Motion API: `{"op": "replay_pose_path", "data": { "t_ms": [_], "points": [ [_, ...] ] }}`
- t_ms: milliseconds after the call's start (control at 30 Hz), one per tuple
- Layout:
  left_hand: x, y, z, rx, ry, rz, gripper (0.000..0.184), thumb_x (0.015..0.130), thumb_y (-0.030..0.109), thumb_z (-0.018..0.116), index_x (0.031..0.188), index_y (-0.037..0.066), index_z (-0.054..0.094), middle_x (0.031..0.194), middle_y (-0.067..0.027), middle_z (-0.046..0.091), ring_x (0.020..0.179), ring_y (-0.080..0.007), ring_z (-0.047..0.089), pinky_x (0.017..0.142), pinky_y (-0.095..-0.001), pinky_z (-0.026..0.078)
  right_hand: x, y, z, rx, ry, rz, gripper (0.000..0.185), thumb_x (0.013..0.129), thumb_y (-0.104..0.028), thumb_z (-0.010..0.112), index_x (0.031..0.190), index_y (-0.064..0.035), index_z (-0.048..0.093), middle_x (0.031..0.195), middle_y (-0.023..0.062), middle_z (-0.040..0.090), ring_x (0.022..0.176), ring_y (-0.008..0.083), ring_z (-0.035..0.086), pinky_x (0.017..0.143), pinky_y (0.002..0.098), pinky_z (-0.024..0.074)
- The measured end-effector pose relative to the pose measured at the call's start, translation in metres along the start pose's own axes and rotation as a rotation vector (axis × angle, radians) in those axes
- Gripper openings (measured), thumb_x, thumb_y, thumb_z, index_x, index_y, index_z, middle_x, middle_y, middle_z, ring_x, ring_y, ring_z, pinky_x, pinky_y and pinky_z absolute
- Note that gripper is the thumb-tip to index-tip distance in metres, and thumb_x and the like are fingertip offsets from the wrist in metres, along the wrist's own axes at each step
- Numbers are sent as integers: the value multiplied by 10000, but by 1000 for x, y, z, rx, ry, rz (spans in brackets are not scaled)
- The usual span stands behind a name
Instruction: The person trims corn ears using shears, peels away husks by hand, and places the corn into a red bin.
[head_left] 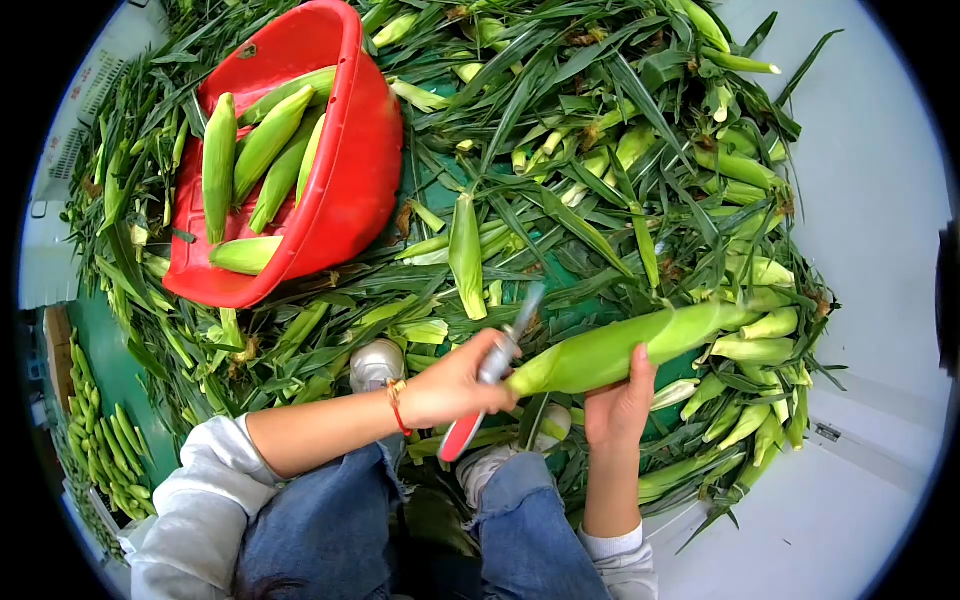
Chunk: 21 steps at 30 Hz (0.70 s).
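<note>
Though paler at one end, a green corn ear (610, 352).

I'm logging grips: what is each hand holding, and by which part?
The left hand holds a red-and-grey tool around its middle; the right hand supports a green corn ear from below, near mid-length.

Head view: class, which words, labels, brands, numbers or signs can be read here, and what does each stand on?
None can be read.
Pale surface at the far upper left: small marks, too small and blurred to tell whether they are writing.
Red basin, knife and held corn ear: no lettering visible.
</note>
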<state>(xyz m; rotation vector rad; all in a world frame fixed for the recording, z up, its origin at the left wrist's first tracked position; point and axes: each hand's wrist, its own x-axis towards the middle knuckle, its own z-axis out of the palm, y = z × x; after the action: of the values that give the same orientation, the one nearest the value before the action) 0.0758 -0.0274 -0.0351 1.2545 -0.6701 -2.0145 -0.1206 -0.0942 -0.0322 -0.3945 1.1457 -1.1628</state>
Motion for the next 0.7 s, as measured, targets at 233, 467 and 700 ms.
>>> {"op": "replay_pose_path", "data": {
  "t_ms": [233,467,700],
  "points": [
    [-17,-16,18,-530,-177,-400,717,795,124,568,1417,140,212,1152,-89,504,1104,-211,510,920,-362,393,11,-22,-3,-81,117,-391,555,880,-114,578,1333,-89,259,1261,123,423,1109,248,480,917,470,451],
    [9,-7,37,-645,-49,-236,568,795,59,560,1318,101,341,951,-68,558,883,-204,573,746,-309,462,-2,3,11,-40,93,-286,601,869,-34,546,1368,-109,219,1281,114,401,1124,239,462,947,421,421],
    [-1,-2,11,852,273,451,655,712,271,744,1193,24,375,826,-164,571,728,-335,599,653,-395,500,-2,-2,12,-142,111,-297,579,902,-147,560,1376,-109,229,1292,95,402,1146,236,447,963,435,402]
  ]
}}
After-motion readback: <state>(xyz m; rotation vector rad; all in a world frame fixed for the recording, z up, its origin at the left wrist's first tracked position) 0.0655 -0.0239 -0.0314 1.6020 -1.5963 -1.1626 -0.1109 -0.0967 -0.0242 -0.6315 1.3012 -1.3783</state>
